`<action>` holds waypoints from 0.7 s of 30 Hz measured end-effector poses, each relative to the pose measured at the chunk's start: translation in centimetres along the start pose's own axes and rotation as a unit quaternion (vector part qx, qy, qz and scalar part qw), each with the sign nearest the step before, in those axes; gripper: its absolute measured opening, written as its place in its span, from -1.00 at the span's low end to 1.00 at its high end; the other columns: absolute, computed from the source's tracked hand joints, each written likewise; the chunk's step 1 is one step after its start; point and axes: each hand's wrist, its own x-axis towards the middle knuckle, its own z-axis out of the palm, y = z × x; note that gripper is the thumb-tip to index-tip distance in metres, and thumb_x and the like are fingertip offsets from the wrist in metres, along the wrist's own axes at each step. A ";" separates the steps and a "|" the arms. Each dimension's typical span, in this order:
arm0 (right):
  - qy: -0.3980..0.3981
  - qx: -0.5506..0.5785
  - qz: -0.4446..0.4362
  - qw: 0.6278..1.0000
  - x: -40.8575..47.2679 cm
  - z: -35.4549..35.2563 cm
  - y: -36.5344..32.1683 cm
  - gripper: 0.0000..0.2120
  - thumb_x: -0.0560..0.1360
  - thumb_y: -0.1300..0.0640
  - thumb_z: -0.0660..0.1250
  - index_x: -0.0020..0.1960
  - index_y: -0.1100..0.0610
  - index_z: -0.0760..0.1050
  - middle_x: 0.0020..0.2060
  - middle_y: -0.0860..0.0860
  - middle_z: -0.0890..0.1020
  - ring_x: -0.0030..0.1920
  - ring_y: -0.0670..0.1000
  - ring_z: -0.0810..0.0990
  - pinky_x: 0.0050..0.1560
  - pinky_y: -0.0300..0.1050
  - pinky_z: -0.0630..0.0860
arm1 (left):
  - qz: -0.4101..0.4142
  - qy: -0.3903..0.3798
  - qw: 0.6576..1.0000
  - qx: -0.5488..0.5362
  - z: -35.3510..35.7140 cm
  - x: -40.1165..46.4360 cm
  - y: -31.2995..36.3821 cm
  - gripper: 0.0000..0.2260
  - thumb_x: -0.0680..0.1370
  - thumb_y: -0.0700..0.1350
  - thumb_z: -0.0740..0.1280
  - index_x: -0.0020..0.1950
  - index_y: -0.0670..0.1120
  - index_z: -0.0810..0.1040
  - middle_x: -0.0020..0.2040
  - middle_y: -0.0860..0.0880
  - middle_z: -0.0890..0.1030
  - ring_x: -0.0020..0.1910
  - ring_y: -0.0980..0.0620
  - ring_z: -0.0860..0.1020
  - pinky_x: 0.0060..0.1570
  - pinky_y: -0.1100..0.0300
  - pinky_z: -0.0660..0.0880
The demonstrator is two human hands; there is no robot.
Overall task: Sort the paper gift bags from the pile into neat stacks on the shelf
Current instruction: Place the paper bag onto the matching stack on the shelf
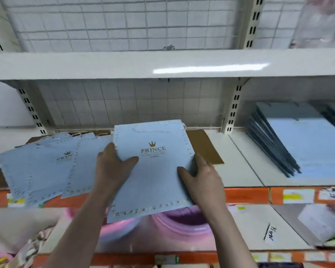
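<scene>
Hands frame a small stack of pale blue "PRINCE" gift bags [153,171], one on each side. The left hand [112,167] clasps the stack's left edge, thumb lying across the top bag's face and the fingers apparently tucked behind. The right hand [199,176] clasps the right edge the same way, thumb on top and fingers along the side. Holding both edges at once probably lets the person square the bags before setting them down. The stack overhangs the shelf's orange front lip [246,194], its near end tilted out toward the person.

Just left of the left hand, the loose pile of matching blue bags [46,167] lies fanned on brown cardboard [205,147]. Well to the right of the right hand, a leaning stack of larger flat bags [290,140] occupies the neighbouring shelf bay; what kind they are I cannot tell.
</scene>
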 end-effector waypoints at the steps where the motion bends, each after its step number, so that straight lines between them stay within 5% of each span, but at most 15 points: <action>1: 0.007 -0.002 0.007 1.000 -1.3 -0.8 0.5 -0.49 0.51 -0.12 0.25 0.38 0.08 0.29 0.13 0.09 0.49 0.15 0.17 0.48 -0.01 -0.05 0.38 | -0.005 -0.008 1.000 0.003 0.3 -1.1 0.3 -0.51 0.22 0.10 0.42 0.10 -0.01 0.52 0.01 -0.06 0.60 -0.06 -0.11 0.58 -0.08 0.03 0.54; 6: 0.007 -0.066 0.057 0.996 -7.5 -4.6 3.5 -0.61 0.50 -0.12 0.24 0.21 0.09 0.33 -0.02 0.05 0.42 0.05 0.20 0.51 -0.14 -0.05 0.35 | 0.001 -0.074 0.997 0.030 2.4 -7.5 1.4 -0.32 0.17 0.15 0.38 0.21 -0.14 0.42 0.08 -0.12 0.40 0.06 -0.15 0.43 -0.04 0.12 0.34; 11: 0.036 -0.098 0.081 0.991 -10.7 -8.9 6.0 -0.67 0.52 -0.09 0.22 0.15 0.10 0.37 0.08 0.06 0.44 0.05 0.17 0.52 -0.04 -0.05 0.43 | 0.054 -0.103 0.990 0.086 4.9 -11.9 3.9 -0.43 0.39 0.09 0.46 0.29 -0.12 0.39 0.19 -0.18 0.41 0.20 -0.18 0.41 0.07 0.00 0.41; 21: 0.107 -0.083 0.110 0.985 -11.5 -18.6 14.0 -0.70 0.52 -0.08 0.24 0.10 0.13 0.36 0.08 0.07 0.46 0.08 0.18 0.50 -0.10 -0.05 0.34 | 0.155 -0.098 0.981 0.065 12.4 -18.1 13.3 -0.43 0.37 -0.02 0.49 0.29 -0.15 0.39 0.02 -0.14 0.40 0.19 -0.17 0.37 0.08 0.09 0.33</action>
